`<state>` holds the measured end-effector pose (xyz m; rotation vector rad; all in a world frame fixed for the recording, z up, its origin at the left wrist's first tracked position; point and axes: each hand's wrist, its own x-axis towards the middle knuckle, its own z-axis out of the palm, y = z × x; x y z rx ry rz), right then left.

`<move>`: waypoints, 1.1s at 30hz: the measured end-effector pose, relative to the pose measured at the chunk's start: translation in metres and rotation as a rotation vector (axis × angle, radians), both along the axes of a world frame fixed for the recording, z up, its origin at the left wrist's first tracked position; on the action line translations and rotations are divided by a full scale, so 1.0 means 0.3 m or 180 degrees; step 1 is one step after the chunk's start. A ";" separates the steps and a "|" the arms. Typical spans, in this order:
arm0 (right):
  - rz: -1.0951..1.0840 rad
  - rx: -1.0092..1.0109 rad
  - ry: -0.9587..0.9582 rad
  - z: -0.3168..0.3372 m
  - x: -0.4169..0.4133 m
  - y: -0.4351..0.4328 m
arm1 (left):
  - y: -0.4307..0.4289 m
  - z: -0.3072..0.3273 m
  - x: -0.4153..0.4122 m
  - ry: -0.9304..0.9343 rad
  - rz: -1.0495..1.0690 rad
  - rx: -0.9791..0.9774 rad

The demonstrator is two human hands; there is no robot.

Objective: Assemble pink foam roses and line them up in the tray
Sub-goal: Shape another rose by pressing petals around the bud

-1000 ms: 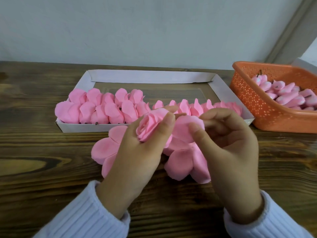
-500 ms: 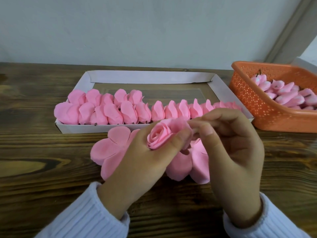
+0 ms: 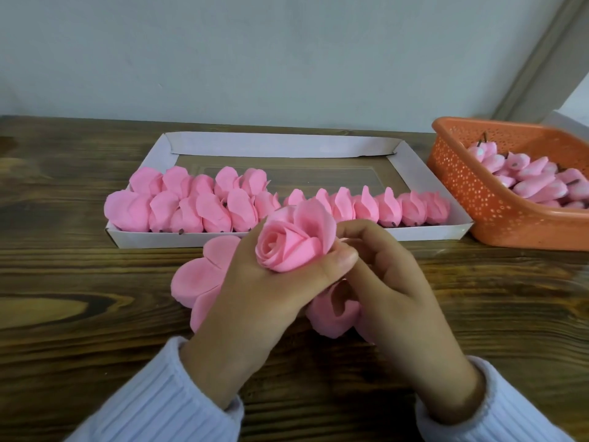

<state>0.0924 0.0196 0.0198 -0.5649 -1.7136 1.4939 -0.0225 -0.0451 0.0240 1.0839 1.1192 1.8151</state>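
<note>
The left hand is clasping the half-built rose above the table, just in front of the tray, bloom facing up, probably so the wrapping goes on evenly. The right hand is resting curled against its far side; whether it is pinching, I cannot tell.

No legible text or labels.

Pink foam rose, pink finished roses in a white tray, and pink petal sheets on the dark brown, wood-grained worktop. At right, an orange perforated basket of pink buds. White ribbed sleeves; pale grey wall.
</note>
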 end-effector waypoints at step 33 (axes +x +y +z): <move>-0.0223 0.0605 -0.0176 0.007 0.005 0.010 | 0.002 0.004 0.012 -0.0295 -0.0168 0.0119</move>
